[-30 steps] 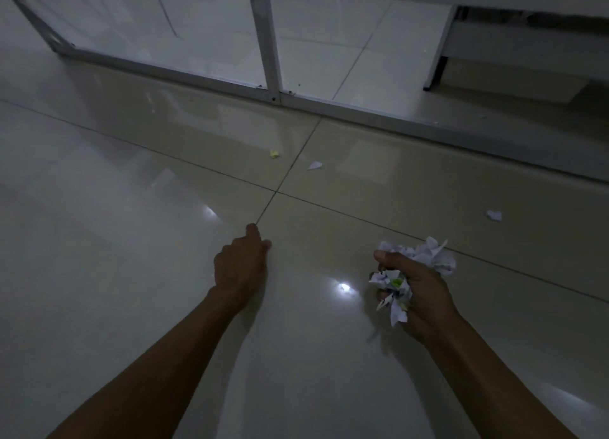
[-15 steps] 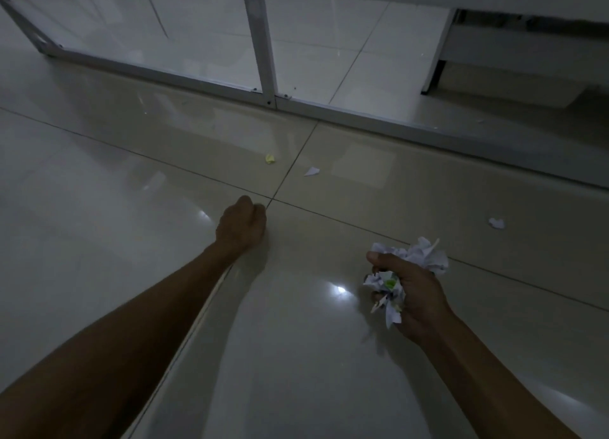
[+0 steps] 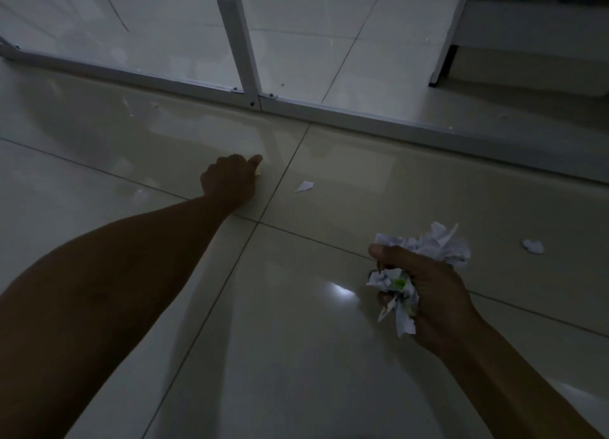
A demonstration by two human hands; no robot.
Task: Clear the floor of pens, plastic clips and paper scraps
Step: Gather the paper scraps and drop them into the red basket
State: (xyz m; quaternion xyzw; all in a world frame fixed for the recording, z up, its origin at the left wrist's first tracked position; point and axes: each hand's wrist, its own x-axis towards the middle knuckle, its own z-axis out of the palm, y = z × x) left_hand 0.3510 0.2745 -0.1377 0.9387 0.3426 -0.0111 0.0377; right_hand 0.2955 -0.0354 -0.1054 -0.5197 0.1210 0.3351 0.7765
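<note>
Picking scraps off glossy cream floor tiles point(image 3: 313, 356).
Left hand point(image 3: 229, 180) pinches a small yellowish paper scrap point(image 3: 259, 172); right hand point(image 3: 425, 293) grips a crumpled white paper wad point(image 3: 435, 246).

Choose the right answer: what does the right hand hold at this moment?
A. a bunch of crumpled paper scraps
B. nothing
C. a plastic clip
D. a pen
A: the right hand has its fingers curled round a bunch of crumpled paper scraps, white with a little green, that stick out above and below the fist.
</note>
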